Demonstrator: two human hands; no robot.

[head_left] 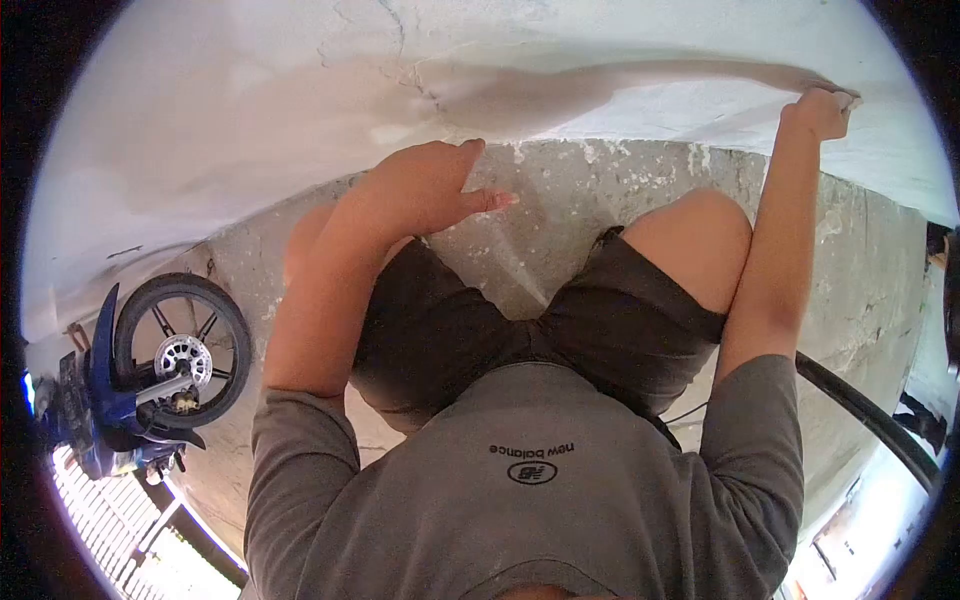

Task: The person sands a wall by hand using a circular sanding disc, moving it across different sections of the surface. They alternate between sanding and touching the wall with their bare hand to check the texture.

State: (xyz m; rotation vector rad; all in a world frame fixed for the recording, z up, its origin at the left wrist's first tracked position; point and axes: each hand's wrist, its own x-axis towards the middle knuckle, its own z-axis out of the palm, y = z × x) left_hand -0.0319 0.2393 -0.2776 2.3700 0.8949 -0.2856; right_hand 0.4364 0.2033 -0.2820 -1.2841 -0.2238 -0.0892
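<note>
My left hand [428, 188] hangs over the floor in front of my knees, near the foot of the white wall [640, 35]. Its thumb is stretched apart from the fingers, and nothing shows between them. Far to the right, my right hand [824, 113] is closed in a fist against the wall surface. Whatever its fingers might hold is hidden. A dark shadow runs along the wall to that fist. Cracks and stains mark the plaster above my left hand.
A blue motorcycle [95, 400] with its black front wheel [183, 350] stands on the left. Paint-spotted concrete floor [500, 250] lies under my bent legs. A black tube [865, 420] slants beside my right arm. A slatted gate [130, 540] is at lower left.
</note>
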